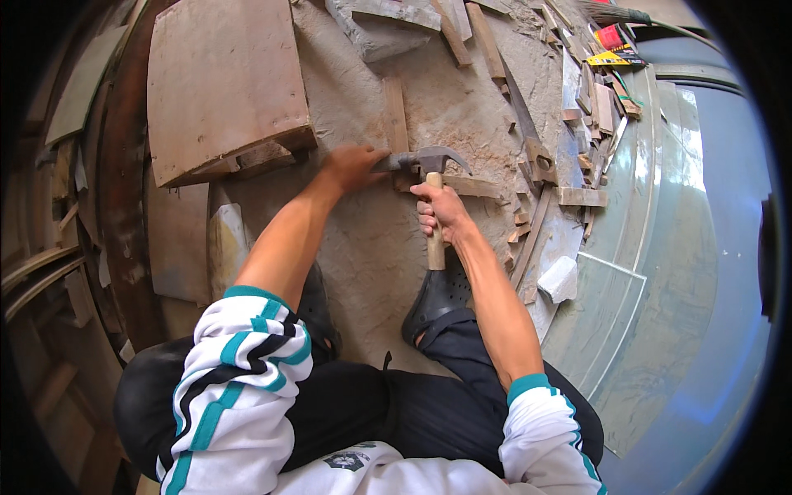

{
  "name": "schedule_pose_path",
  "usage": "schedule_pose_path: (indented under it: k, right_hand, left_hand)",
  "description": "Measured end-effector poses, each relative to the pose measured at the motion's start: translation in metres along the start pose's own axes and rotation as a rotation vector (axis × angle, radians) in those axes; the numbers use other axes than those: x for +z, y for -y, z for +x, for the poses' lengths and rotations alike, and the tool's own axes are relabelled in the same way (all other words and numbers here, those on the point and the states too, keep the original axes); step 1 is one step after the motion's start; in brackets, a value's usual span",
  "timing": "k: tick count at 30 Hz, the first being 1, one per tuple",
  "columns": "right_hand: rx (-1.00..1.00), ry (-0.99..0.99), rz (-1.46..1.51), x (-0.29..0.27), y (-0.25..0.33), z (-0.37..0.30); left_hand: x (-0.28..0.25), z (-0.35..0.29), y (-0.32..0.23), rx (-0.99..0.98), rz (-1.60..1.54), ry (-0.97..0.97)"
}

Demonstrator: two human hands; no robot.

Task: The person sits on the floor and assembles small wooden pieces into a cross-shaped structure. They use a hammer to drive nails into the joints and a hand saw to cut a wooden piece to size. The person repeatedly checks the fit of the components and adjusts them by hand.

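The right hand is hiding the middle of the handle of the claw hammer. The fingers of the left hand are showing too indistinctly to tell what they are touching. The left forearm is partly covering the left clog, while the upper edge is cutting off the plywood box.

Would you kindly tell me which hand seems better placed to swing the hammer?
Right, most likely: the right hand is closed around the wooden handle of the hammer, while the left hand is beside the metal head, off the handle; what it holds is unclear.
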State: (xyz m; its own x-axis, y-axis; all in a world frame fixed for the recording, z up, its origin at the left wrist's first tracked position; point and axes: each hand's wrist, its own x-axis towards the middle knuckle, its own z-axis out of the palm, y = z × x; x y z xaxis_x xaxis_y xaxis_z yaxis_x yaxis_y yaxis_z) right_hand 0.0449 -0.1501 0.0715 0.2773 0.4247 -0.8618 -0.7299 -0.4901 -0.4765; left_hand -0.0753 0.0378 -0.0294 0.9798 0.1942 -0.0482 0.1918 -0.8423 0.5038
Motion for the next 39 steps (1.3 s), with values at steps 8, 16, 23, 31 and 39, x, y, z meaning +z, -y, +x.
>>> schedule_pose_path:
  k: [8, 16, 23, 31, 39]
  right_hand:
    - [-0.073, -0.037, 0.078, 0.010, -0.010, 0.003]
    - [-0.477, -0.317, -0.459, 0.020, -0.008, -0.012]
    - [-0.805, -0.485, -0.983, 0.020, -0.015, -0.010]
    - [-1.152, -0.519, -0.746, 0.071, 0.030, -0.059]
    - [-0.519, -0.499, -0.821, 0.029, -0.032, -0.006]
  left_hand:
    - [0.001, 0.001, 0.000, 0.007, -0.015, -0.001]
    - [0.001, 0.000, 0.001, 0.005, -0.026, -0.014]
    - [-0.008, 0.006, -0.007, -0.020, -0.023, 0.067]
    - [-0.010, 0.000, -0.001, -0.016, -0.032, 0.038]
    - [-0.015, 0.004, -0.006, -0.052, -0.076, 0.112]
